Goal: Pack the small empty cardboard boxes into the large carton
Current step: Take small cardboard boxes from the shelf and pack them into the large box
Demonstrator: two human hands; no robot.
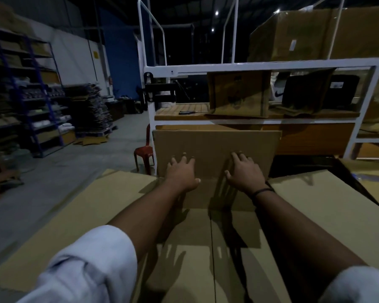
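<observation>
The large carton (208, 254) stands open right below me, its side flaps spread out left (79, 215) and right (328, 204). Its far flap (214, 143) stands upright. My left hand (182, 173) and my right hand (243, 171) both lie flat with spread fingers against the lower part of that far flap. Inside the carton I see only its bottom seam and the shadows of my arms. A small cardboard box (239, 95) stands on the bench shelf beyond.
A white metal-framed workbench (260, 66) stands directly behind the carton, with a big carton (304, 33) on top and a screwdriver (190, 112) on its shelf. A red plastic stool (143, 153) sits left of it. Blue storage racks (29, 95) line the left wall.
</observation>
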